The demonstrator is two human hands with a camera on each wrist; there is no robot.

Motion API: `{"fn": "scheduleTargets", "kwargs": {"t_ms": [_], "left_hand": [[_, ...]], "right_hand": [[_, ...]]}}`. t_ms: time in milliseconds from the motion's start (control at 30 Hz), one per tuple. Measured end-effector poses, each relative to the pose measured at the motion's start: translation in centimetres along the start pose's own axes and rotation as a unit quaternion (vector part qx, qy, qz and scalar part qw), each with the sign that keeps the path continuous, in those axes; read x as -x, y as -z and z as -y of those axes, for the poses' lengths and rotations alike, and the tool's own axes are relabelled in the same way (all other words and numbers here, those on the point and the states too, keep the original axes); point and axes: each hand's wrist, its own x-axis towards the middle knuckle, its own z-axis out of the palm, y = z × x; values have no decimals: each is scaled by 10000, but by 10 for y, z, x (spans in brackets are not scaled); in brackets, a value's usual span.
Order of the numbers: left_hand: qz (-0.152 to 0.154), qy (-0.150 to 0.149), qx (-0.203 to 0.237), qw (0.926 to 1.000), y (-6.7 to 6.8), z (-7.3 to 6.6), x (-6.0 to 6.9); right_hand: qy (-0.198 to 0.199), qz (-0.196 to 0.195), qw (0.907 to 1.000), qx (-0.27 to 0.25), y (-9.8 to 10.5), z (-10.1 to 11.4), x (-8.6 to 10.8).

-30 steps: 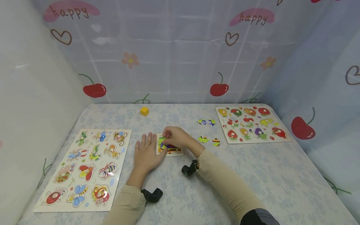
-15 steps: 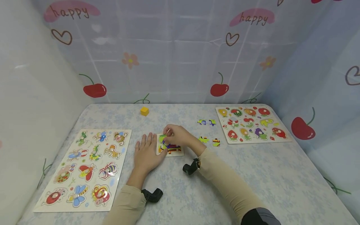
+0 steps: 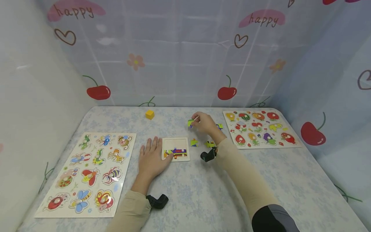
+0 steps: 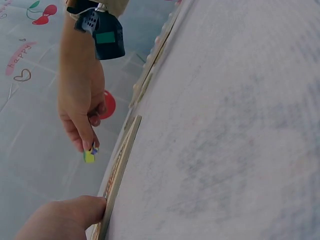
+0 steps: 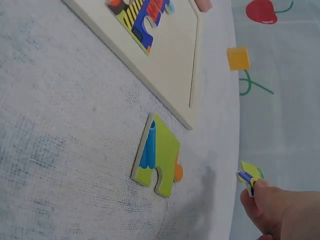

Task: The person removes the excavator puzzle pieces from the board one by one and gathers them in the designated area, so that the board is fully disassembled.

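My left hand (image 3: 152, 158) lies flat on the table, fingers straight, beside a small wooden jigsaw tray (image 3: 175, 140). Its thumb rests on the tray's left part, and in the left wrist view the thumb (image 4: 82, 212) touches the tray's edge. Colourful pieces (image 3: 179, 152) fill the tray's lower row; bare wood shows above. My right hand (image 3: 204, 124) pinches a green jigsaw piece (image 3: 190, 123) with purple and yellow on it, above the table at the back right (image 5: 250, 174). A loose green-and-blue piece (image 5: 167, 155) lies just right of the tray.
More loose pieces lie near the right forearm, one piece (image 3: 210, 144) in front and another piece (image 3: 220, 126) behind. A fruit puzzle board (image 3: 262, 129) lies at the right, an insect puzzle board (image 3: 87, 175) at the left. A yellow cube (image 3: 149, 114) stands at the back.
My right hand has moved from the tray to the back right, now with a piece between its fingers. The tray's upper part is bare, and a piece lies beside it. The left hand stays put.
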Motion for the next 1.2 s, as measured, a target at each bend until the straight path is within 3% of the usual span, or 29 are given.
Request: {"fn": "scheduleTargets", "kwargs": {"t_ms": [200, 633, 933, 1100, 1200], "left_hand": [[-3, -54, -21, 10000, -3, 0, 0], [-21, -43, -23, 10000, -3, -2, 1], [-31, -40, -56, 10000, -2, -2, 2], [-75, -49, -32, 10000, -2, -1, 2], [-89, -34, -33, 9999, -1, 0, 1]], "right_hand": [[-403, -112, 9991, 89, 3, -9, -8], [-903, -208, 9890, 1149, 4, -13, -11], [-641, -200, 9802, 1863, -2, -16, -16], [-474, -258, 9813, 1849, -2, -12, -13], [-322, -277, 9875, 1517, -2, -8, -7]]}}
